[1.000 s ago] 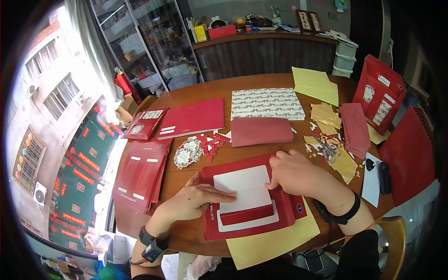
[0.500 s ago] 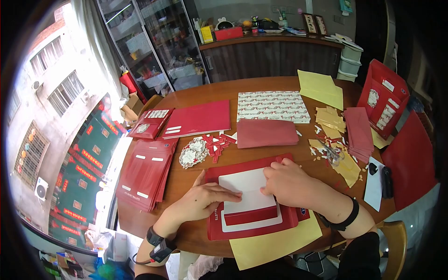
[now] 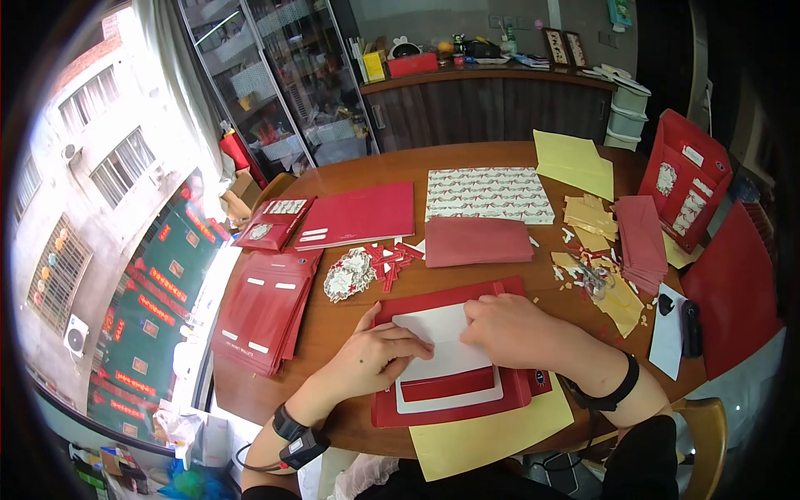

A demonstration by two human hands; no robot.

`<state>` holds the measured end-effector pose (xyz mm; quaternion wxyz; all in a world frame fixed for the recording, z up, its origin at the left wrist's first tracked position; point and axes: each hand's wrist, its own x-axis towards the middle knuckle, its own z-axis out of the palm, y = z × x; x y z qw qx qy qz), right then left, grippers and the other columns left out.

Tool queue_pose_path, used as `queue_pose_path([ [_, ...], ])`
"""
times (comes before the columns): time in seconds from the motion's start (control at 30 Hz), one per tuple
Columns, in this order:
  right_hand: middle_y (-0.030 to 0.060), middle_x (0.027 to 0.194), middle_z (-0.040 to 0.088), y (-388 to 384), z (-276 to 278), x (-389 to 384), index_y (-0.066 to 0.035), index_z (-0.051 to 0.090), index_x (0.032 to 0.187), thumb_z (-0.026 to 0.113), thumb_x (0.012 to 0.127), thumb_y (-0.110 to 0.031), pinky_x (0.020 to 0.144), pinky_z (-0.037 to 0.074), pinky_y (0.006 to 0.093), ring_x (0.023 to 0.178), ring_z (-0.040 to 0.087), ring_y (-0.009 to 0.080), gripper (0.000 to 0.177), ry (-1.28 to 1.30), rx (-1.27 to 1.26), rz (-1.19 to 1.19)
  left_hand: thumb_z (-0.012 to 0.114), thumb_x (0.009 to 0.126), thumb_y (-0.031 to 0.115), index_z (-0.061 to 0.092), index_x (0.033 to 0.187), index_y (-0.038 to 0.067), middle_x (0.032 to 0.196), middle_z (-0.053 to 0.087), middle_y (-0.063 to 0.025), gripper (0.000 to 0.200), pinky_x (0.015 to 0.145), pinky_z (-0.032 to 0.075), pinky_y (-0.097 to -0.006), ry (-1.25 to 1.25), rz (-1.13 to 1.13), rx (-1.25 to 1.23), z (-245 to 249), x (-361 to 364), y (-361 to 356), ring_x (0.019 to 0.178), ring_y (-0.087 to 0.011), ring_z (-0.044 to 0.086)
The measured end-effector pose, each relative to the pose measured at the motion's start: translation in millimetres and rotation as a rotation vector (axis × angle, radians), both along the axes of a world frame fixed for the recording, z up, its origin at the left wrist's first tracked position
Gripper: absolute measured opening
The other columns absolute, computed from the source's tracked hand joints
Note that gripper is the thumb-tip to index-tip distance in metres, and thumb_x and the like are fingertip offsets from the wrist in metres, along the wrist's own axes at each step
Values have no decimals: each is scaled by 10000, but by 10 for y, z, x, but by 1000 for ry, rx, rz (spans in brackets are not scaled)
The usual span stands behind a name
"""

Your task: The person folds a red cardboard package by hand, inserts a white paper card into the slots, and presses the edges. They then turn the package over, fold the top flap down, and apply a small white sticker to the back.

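A red printed card folder [image 3: 521,379] lies on the table in front of me, with a white inner edge along its lower part. On top of it is a white card panel [image 3: 450,352] with a faint crease across it and a red strip along its lower edge. My left hand [image 3: 379,354] rests on the panel's left side, its fingertips bent onto the white surface and its thumb apart. My right hand [image 3: 504,327] is closed at the panel's right edge, fingers curled and thumb pressed to it. The curled fingers hide part of that edge.
Yellow paper [image 3: 492,437] lies partly under the folder. Stacked red folders [image 3: 258,308] and cut-out stickers [image 3: 350,275] lie left. Red envelopes [image 3: 479,242] and a patterned sheet [image 3: 492,193] lie ahead. Scissors [image 3: 596,279] rest among yellow scraps on the right, near an upright red box [image 3: 687,179].
My left fingers, flatter before, now bend more, with the knuckles raised over the white panel. My right hand has shifted slightly left and down along the panel.
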<state>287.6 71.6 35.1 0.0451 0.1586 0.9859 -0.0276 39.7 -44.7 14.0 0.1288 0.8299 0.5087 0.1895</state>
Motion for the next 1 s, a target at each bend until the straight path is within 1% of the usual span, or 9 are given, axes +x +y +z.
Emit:
queue_pose_path([
  [0.07, 101, 1031, 634, -19, 31, 15, -70, 736, 1059, 661, 927, -200, 860, 532, 410, 1050, 640, 282, 199, 155, -159, -19, 665, 886, 46, 756, 1039, 195, 1064, 740, 43, 232, 1199, 242, -636, -1, 11, 3, -5, 7, -6, 1059, -182, 672],
  [0.17, 95, 1072, 631, -103, 233, 6, -52, 697, 1125, 719, 893, -258, 865, 542, 405, 1067, 647, 280, 311, 166, -364, -18, 701, 909, 121, 756, 1036, 184, 1066, 739, 41, 152, 1195, 252, -624, -4, 6, 29, -22, 4, 0, 1065, -179, 671],
  [0.3, 94, 1064, 620, -96, 165, -4, -47, 685, 1130, 744, 879, -291, 850, 542, 413, 1036, 649, 288, 355, 160, -333, 45, 721, 918, 183, 754, 1037, 176, 1087, 735, 32, 123, 1187, 264, -615, -46, 11, 32, -43, -2, 3, 1073, -184, 671],
  [0.47, 96, 1040, 613, -69, 151, -18, -63, 695, 1105, 722, 908, -287, 841, 542, 412, 1003, 651, 292, 299, 99, -350, 50, 802, 854, 306, 751, 1041, 162, 1095, 723, 1, 242, 1177, 297, -585, -71, -21, 51, 17, 19, -21, 1059, -225, 672],
  [0.6, 94, 1018, 618, -75, 114, -14, -68, 701, 1077, 698, 926, -258, 834, 544, 409, 975, 659, 293, 243, 140, -384, 32, 838, 818, 273, 775, 1036, 148, 1034, 725, -26, 259, 1106, 402, -502, -114, -19, 81, 22, 35, -22, 1022, -224, 673],
  [0.67, 92, 993, 622, -79, 54, -20, -69, 705, 1055, 652, 956, -207, 815, 547, 409, 946, 664, 299, 178, 208, -351, 41, 829, 823, 281, 774, 1019, 124, 968, 700, -52, 257, 942, 502, -437, -143, -13, 70, -17, 13, -7, 870, -255, 669],
  [0.7, 92, 993, 622, -80, 48, -23, -69, 705, 1055, 652, 956, -207, 815, 547, 409, 946, 664, 299, 178, 208, -352, 40, 829, 823, 281, 774, 1019, 124, 968, 700, -52, 257, 942, 502, -437, -143, -13, 69, -23, 13, -4, 870, -255, 669],
  [0.77, 127, 979, 621, -86, 34, -32, -42, 684, 965, 600, 977, -177, 798, 552, 449, 938, 670, 320, 159, 219, -344, 40, 808, 842, 228, 779, 1007, 97, 913, 686, -69, 213, 814, 525, -404, -192, -29, 58, -33, 17, -2, 800, -266, 658],
  [1.0, 128, 954, 645, -12, -58, -75, -39, 672, 1017, 600, 978, -163, 780, 549, 443, 899, 667, 344, 148, 236, -318, 31, 734, 898, 127, 731, 1045, 52, 927, 698, -103, 166, 754, 548, -418, -189, 53, 49, -28, 96, 10, 824, -330, 677],
])
